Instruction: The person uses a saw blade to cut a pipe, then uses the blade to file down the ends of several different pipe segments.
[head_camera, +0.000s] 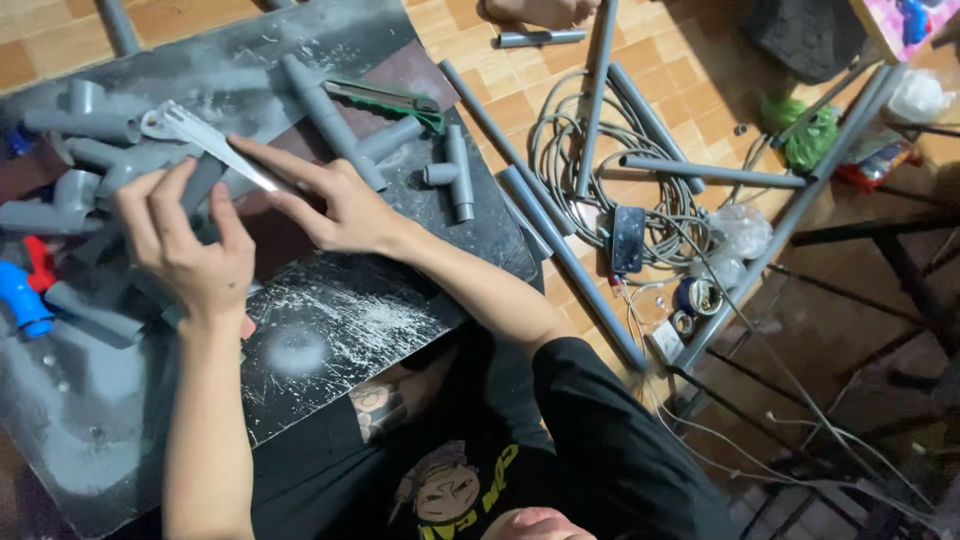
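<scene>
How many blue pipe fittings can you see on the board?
2: one blue fitting at the board's left edge below the left hand, and a smaller blue piece further up that edge. Others may be hidden under the grey pipes.

Brightness: moderate, warm indoor light, strongest on the orange floor tiles (690, 70) at upper right of the dark work board (330, 330).
Source: seems overhead and to the upper right of the board; no lamp in view.
Shadows: soft ones under the left hand (190, 255) and right hand (335, 205); deep shade at lower right of the board, around the metal frame (790, 215).
Glare: pale sheen on the board's scratched surface and on the metal blade (215, 145).
Blur: slight softness on both hands; grey pipe fittings (85, 165) at the board's left edge smear.
Distortion: wide-angle bending of long pipes (570, 255) right of the board.
Focus: lower right corner murky, detail lost.
</scene>
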